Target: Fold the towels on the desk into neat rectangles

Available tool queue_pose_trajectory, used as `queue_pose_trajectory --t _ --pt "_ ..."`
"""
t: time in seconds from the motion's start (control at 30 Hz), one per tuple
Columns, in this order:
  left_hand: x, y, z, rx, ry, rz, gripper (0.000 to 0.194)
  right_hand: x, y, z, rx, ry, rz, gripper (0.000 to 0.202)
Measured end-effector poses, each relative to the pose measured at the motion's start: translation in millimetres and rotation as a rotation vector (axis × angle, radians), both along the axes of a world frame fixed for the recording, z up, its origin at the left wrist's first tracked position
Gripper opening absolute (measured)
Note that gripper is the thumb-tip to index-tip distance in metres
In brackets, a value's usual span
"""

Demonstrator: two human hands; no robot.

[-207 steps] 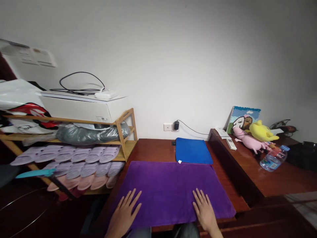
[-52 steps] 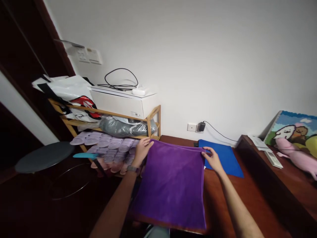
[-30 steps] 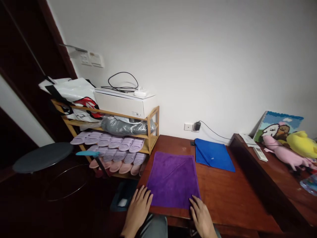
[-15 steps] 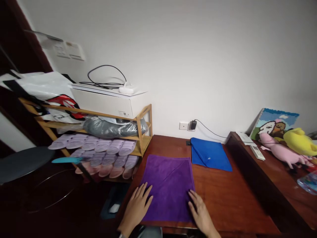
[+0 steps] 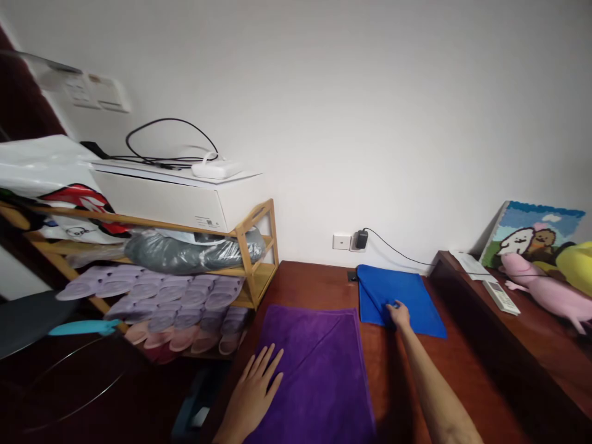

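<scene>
A purple cloth (image 5: 319, 370) lies spread flat on the reddish-brown wooden table. Over its left edge rests my left hand (image 5: 254, 388), flat with its fingers spread. Farther back and to the right is a folded blue cloth (image 5: 420, 305), which has a diagonal fold at its left side. My right hand (image 5: 399, 313) reaches across to the blue cloth's front part, fingers drawn together in a pinch. What sits between those fingertips, if anything, is hidden.
To the left, a wooden rack (image 5: 256, 246) holds several lilac slippers (image 5: 152, 287) and a white box (image 5: 157, 194). A black charger (image 5: 361, 238) is plugged into the wall. On the right ledge lie a white remote (image 5: 502, 297) and a pink plush toy (image 5: 548, 290).
My right hand has left the purple cloth's right edge and moved forward and right onto the blue cloth, covering its small white spot. My left hand stays flat. The view has shifted slightly.
</scene>
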State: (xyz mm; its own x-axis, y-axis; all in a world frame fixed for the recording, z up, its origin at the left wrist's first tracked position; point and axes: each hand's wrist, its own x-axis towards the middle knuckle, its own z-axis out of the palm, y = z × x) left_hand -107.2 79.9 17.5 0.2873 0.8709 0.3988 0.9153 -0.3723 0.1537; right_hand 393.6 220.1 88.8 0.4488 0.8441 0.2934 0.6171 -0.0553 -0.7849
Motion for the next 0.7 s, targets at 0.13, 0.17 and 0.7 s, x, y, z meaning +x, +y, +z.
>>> queue_pose_trajectory --t 0.13,0.17,0.7 --pt "0.0 -2.1 -3.9 -0.004 0.026 -0.001 0.059 -37.7 -23.7 -13.2 -0.097 -0.028 0.284 0.041" --pt "-0.2 -2.6 -4.4 -0.002 0.032 -0.003 0.059 -44.8 -33.1 -15.3 -0.103 -0.044 0.351 0.039" --pt "61.3 57.9 31.7 -0.077 0.023 -0.147 0.05 -153.6 -130.0 -60.1 -0.079 -0.566 0.463 0.06"
